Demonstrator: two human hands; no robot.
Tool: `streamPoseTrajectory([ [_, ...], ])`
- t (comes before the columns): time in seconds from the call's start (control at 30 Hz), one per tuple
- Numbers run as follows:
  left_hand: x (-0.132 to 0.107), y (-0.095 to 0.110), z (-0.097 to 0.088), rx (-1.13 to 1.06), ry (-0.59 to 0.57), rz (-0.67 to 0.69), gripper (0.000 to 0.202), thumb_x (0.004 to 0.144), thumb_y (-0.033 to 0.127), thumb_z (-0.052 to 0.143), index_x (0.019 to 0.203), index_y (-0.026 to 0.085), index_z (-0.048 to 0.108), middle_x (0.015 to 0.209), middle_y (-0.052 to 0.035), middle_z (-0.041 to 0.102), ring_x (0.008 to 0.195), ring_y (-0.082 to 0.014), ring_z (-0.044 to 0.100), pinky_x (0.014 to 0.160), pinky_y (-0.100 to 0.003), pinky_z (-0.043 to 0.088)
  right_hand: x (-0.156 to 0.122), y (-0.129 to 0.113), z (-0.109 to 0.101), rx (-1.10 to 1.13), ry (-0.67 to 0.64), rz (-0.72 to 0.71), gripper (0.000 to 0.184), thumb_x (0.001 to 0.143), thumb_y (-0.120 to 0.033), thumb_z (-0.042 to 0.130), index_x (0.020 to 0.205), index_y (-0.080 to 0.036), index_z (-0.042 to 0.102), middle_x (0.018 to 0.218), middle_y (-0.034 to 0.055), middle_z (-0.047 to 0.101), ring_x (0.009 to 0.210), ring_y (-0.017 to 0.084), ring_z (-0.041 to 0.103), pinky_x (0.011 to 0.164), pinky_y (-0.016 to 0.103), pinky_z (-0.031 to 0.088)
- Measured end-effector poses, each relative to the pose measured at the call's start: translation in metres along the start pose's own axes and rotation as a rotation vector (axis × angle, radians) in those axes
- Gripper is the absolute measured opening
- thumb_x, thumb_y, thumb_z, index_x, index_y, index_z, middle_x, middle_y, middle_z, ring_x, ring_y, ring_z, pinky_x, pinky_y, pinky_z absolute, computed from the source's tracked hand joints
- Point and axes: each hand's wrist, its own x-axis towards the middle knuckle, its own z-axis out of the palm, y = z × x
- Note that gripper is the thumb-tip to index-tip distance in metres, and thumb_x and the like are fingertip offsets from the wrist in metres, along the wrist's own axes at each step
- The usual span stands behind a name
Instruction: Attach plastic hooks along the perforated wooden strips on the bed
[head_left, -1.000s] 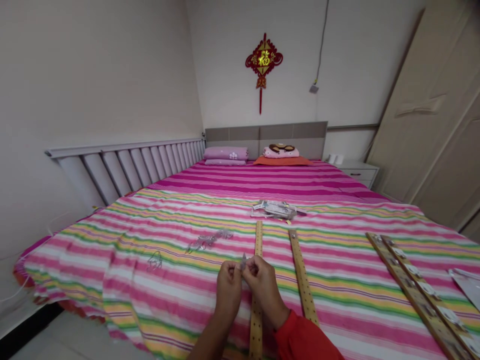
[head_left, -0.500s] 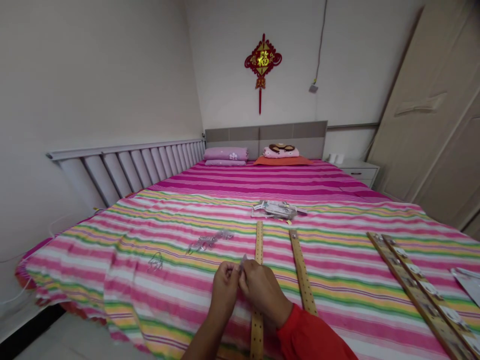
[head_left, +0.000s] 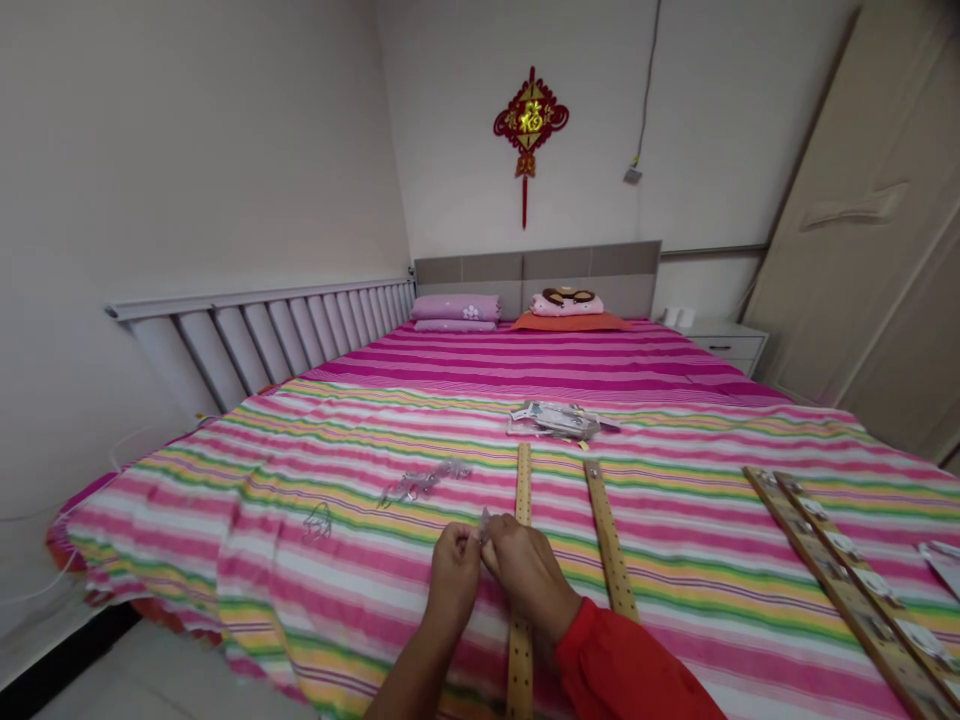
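My left hand [head_left: 454, 575] and my right hand [head_left: 531, 575] meet above the bed, fingers pinched together around a small clear plastic bag [head_left: 486, 520]. A corner of the bag sticks up between the fingertips; its contents are hidden. Below my right hand lies a wooden strip with rows of holes [head_left: 520, 650]. A second holed strip [head_left: 611, 545] rests to its right, with a small metal piece at its far end. Left of the hands, clear packets with small shiny pieces [head_left: 424, 483] lie on the striped sheet [head_left: 360, 590].
Flat plastic packages [head_left: 559, 420] lie beyond the strips. At the right are two more strips bearing metal and white pieces [head_left: 832, 555], and a white packet [head_left: 941, 565]. A tangle of thin thread or wire [head_left: 318, 522] sits at left. A white radiator [head_left: 262, 340] borders the bed.
The whole view has shifted slightly, so things appear a little further right. My hands stay together on the plastic bag, with only small finger movement.
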Motion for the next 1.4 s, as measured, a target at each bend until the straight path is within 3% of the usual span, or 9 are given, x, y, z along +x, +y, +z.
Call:
streamPoseTrajectory([
  [0.13, 0.013, -0.011, -0.032, 0.054, 0.185, -0.068, 0.033, 0.061, 0.052, 0.06, 0.056, 0.019, 0.053, 0.052, 0.0013, 0.053, 0.053, -0.0139, 0.049, 0.053, -0.026, 0.04, 0.006, 0.045, -0.014, 0.217, 0.155, 0.257, 0.023, 0.085, -0.024, 0.041, 0.067, -0.018, 0.053, 0.061, 0.0063, 0.061, 0.054, 0.018, 0.054, 0.049, 0.027, 0.028],
  [0.27, 0.028, -0.012, -0.054, -0.055, -0.033, -0.158, 0.036, 0.06, 0.052, 0.065, 0.056, 0.018, 0.053, 0.049, 0.0045, 0.049, 0.049, -0.0103, 0.044, 0.051, -0.023, 0.036, 0.01, 0.068, -0.028, 0.324, 0.199, 0.198, 0.022, 0.084, -0.026, 0.036, 0.062, -0.023, 0.041, 0.057, -0.0011, 0.05, 0.055, 0.015, 0.047, 0.051, 0.026, 0.029],
  [0.37, 0.037, -0.007, -0.053, -0.052, -0.108, -0.068, 0.034, 0.063, 0.05, 0.065, 0.063, 0.017, 0.058, 0.055, 0.003, 0.054, 0.054, -0.0115, 0.049, 0.056, -0.023, 0.039, 0.009, 0.058, -0.027, 0.595, 0.169, 0.106, 0.022, 0.081, -0.031, 0.037, 0.06, -0.024, 0.036, 0.057, -0.0043, 0.042, 0.055, 0.014, 0.043, 0.052, 0.025, 0.031],
  [0.57, 0.048, -0.017, -0.052, 0.199, -0.019, 0.236, 0.024, 0.07, 0.043, 0.064, 0.067, 0.019, 0.062, 0.072, -0.0022, 0.061, 0.072, -0.0181, 0.058, 0.069, -0.03, 0.046, -0.004, 0.051, -0.018, 0.981, 0.106, 0.184, 0.018, 0.074, -0.032, 0.041, 0.059, -0.023, 0.045, 0.054, -0.0041, 0.043, 0.053, 0.013, 0.042, 0.049, 0.024, 0.032],
  [0.7, 0.043, -0.031, -0.049, 0.31, -0.051, 0.347, 0.023, 0.075, 0.041, 0.06, 0.069, 0.02, 0.068, 0.084, -0.0063, 0.062, 0.085, -0.0216, 0.059, 0.079, -0.034, 0.047, -0.014, 0.054, -0.021, 1.038, 0.092, 0.248, 0.017, 0.072, -0.033, 0.042, 0.059, -0.023, 0.045, 0.051, -0.005, 0.044, 0.046, 0.011, 0.037, 0.043, 0.023, 0.027],
  [0.87, 0.04, -0.044, -0.039, 0.111, 0.046, 0.077, 0.036, 0.073, 0.05, 0.06, 0.085, 0.018, 0.072, 0.095, -0.0097, 0.069, 0.096, -0.0256, 0.062, 0.086, -0.038, 0.049, -0.024, 0.052, -0.022, 1.017, 0.077, 0.263, 0.019, 0.075, -0.032, 0.042, 0.058, -0.023, 0.046, 0.047, -0.0059, 0.04, 0.043, 0.011, 0.036, 0.041, 0.023, 0.024],
  [1.03, 0.042, -0.06, -0.035, -0.201, 0.064, -0.171, 0.034, 0.073, 0.044, 0.058, 0.087, 0.015, 0.071, 0.099, -0.0114, 0.072, 0.098, -0.0258, 0.065, 0.089, -0.04, 0.05, -0.028, 0.051, -0.02, 1.005, 0.081, 0.263, 0.02, 0.075, -0.031, 0.042, 0.058, -0.022, 0.047, 0.045, -0.0062, 0.037, 0.045, 0.012, 0.038, 0.042, 0.023, 0.027],
  [1.23, 0.042, -0.07, -0.043, 0.166, 0.189, -0.024, 0.041, 0.068, 0.044, 0.057, 0.096, 0.015, 0.069, 0.108, -0.012, 0.065, 0.106, -0.0273, 0.058, 0.095, -0.043, 0.045, -0.032, 0.048, -0.017, 1.061, 0.072, 0.257, 0.019, 0.075, -0.034, 0.044, 0.061, -0.022, 0.047, 0.049, -0.0049, 0.043, 0.047, 0.012, 0.041, 0.044, 0.023, 0.03],
  [1.4, 0.045, -0.074, -0.053, 0.203, 0.327, 0.065, 0.038, 0.059, 0.048, 0.063, 0.076, 0.014, 0.071, 0.084, -0.0092, 0.063, 0.083, -0.0253, 0.061, 0.081, -0.043, 0.051, -0.035, 0.048, -0.018, 1.04, 0.078, 0.264, 0.023, 0.077, -0.037, 0.044, 0.059, -0.023, 0.047, 0.048, -0.0055, 0.04, 0.047, 0.012, 0.042, 0.044, 0.023, 0.031],
])
